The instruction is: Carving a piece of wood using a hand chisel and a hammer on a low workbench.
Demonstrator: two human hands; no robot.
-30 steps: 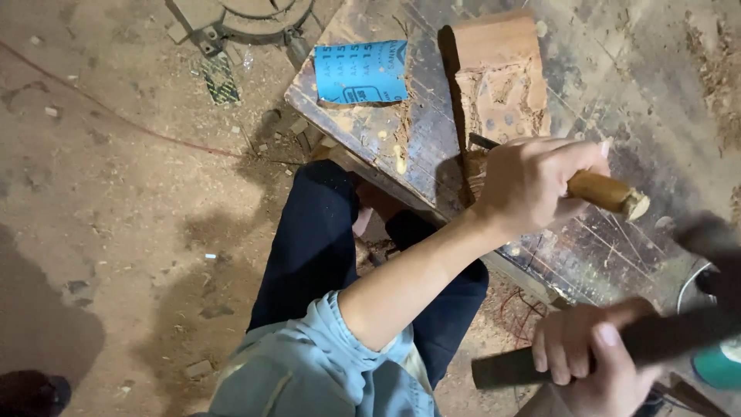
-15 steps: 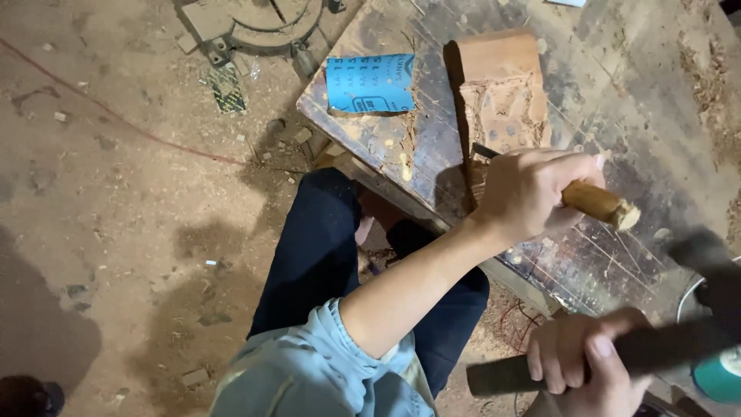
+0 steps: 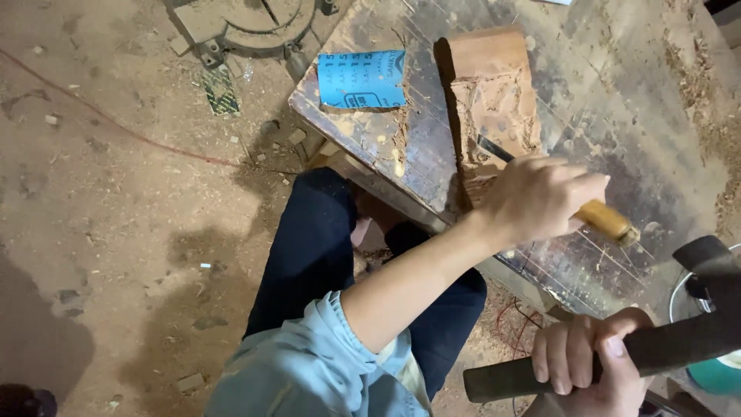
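My left hand (image 3: 540, 201) grips the wooden handle of a chisel (image 3: 606, 220). Its dark blade rests on the rough carved face of a reddish wood block (image 3: 490, 85). The block lies on a worn, scratched workbench (image 3: 617, 100). Lower right, my right hand (image 3: 587, 363) is closed around the dark handle of a mallet (image 3: 671, 344). The mallet's head is raised near the right edge, apart from the chisel's end.
A blue sheet of sandpaper (image 3: 361, 79) lies on the bench corner beside the block. Wood chips litter the bench and the dirt floor. My dark-trousered legs (image 3: 309, 255) sit left of the bench. A metal fixture (image 3: 247, 23) lies on the floor. A teal container (image 3: 714, 374) is at the right edge.
The view has drifted a little, so the bench and block sit slightly lower in frame. Both hands keep their grips; the mallet hand has dipped slightly.
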